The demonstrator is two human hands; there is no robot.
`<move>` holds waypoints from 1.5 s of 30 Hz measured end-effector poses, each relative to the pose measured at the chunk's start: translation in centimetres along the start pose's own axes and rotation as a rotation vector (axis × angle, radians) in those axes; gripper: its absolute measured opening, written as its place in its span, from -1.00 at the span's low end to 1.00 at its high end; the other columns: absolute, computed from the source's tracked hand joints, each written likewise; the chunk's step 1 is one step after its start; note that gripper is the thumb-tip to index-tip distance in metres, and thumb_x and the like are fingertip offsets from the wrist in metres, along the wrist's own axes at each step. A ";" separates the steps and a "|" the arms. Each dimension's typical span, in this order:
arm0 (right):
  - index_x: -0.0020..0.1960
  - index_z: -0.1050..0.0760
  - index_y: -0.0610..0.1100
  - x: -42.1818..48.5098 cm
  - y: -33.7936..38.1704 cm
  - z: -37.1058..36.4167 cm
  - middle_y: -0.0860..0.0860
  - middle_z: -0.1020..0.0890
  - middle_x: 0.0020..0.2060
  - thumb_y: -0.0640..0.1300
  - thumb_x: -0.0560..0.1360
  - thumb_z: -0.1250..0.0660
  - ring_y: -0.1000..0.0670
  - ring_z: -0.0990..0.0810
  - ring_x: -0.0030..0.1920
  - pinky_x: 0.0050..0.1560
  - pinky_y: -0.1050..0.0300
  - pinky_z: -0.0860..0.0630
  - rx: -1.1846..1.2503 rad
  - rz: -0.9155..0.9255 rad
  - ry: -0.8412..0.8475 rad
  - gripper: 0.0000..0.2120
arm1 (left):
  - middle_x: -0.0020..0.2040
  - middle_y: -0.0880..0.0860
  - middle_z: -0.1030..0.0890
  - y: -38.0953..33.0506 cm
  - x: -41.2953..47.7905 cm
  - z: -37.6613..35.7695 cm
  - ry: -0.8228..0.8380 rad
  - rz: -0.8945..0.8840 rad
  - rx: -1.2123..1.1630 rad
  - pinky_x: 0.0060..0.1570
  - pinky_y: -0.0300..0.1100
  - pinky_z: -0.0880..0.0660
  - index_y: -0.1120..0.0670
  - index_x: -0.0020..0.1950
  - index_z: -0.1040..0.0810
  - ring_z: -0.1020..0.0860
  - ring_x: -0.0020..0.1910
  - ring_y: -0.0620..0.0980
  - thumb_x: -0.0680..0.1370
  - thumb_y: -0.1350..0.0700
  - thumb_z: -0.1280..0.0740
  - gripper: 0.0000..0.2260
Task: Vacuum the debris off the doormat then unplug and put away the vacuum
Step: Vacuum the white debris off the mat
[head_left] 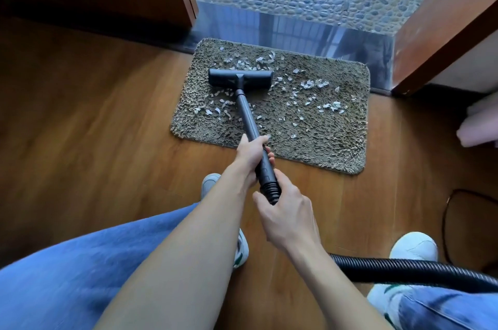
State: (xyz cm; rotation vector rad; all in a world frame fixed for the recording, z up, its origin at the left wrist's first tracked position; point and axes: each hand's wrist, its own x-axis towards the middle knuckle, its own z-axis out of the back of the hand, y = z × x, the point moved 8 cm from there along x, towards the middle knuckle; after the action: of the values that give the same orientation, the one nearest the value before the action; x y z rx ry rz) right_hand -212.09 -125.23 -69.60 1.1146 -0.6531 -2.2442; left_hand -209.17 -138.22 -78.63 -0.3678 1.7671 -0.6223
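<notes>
The doormat (318,146) lay on the wood floor (94,127), and the vacuuming looked barely begun. The vacuum's wand (246,114) ran out to its floor head (240,78), planted on the mat's far left part. The left hand (252,154) was wrapped round the wand, and the right hand (285,216) curled round its ribbed end. Pale debris (310,84) lay scattered, much of it to the right; the next strokes would need to sweep there.

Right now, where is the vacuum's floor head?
In the head view, the floor head rests on the doormat, in its far left part, with pale scraps lying around it.
</notes>
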 end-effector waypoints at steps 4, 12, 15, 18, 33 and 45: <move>0.28 -0.45 0.16 2.2 1.2 1.4 -0.01 -0.68 -0.17 0.15 0.51 -0.28 -0.20 -0.67 -0.13 -0.17 -0.02 -0.59 0.020 -0.002 -0.054 -0.65 | -0.28 0.10 -0.41 -2.1 0.7 -1.8 0.039 -0.061 0.014 -0.56 -0.28 -0.43 0.15 0.22 -0.29 -0.39 -0.48 -0.06 0.69 0.25 -0.20 -0.86; 0.36 -0.40 0.17 4.8 2.4 1.8 -0.08 -0.71 -0.08 0.14 0.48 -0.24 -0.27 -0.72 -0.15 -0.06 -0.14 -0.68 0.077 -0.019 -0.074 -0.56 | -0.28 0.12 -0.36 -4.5 2.7 -3.6 0.036 -0.043 0.099 -0.59 -0.28 -0.42 0.16 0.19 -0.25 -0.38 -0.44 -0.03 0.69 0.27 -0.18 -0.87; 0.36 -0.38 0.17 5.2 2.5 1.7 -0.09 -0.70 -0.05 0.14 0.48 -0.25 -0.28 -0.71 -0.14 -0.06 -0.17 -0.68 0.079 -0.022 -0.072 -0.55 | -0.29 0.11 -0.37 -4.7 3.2 -3.6 0.027 -0.039 0.120 -0.58 -0.27 -0.43 0.16 0.18 -0.26 -0.38 -0.48 -0.05 0.69 0.27 -0.19 -0.87; 0.31 -0.41 0.18 5.0 2.3 1.8 -0.06 -0.70 -0.07 0.15 0.49 -0.26 -0.26 -0.71 -0.15 -0.08 -0.16 -0.68 0.080 -0.015 -0.063 -0.61 | -0.27 0.11 -0.38 -4.5 3.1 -3.4 0.012 -0.045 0.132 -0.58 -0.27 -0.43 0.16 0.21 -0.28 -0.39 -0.46 -0.05 0.69 0.27 -0.19 -0.87; 0.39 -0.38 0.25 -7.2 -1.2 -0.9 0.00 -0.71 -0.09 0.24 0.44 -0.24 -0.20 -0.69 -0.11 -0.10 -0.07 -0.66 0.055 -0.019 0.105 -0.49 | -0.28 0.11 -0.39 3.4 -6.5 3.0 -0.134 -0.038 0.136 -0.58 -0.27 -0.39 0.16 0.11 -0.32 -0.40 -0.51 -0.03 0.63 0.29 -0.19 -0.90; 0.42 -0.27 0.13 -13.9 -3.4 -2.5 -0.03 -0.66 0.04 0.19 0.29 -0.23 -0.22 -0.72 -0.04 0.02 -0.20 -0.67 0.020 -0.063 0.231 -0.30 | -0.28 0.13 -0.37 9.0 -11.8 5.3 -0.110 -0.014 0.087 -0.55 -0.24 -0.44 0.15 0.12 -0.28 -0.42 -0.54 -0.03 0.65 0.30 -0.17 -0.89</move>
State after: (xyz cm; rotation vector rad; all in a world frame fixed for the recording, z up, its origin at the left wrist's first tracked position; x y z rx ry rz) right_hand -203.85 -114.12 -65.33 1.3969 -0.5526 -2.1209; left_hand -200.10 -125.65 -75.61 -0.3482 1.6282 -0.6740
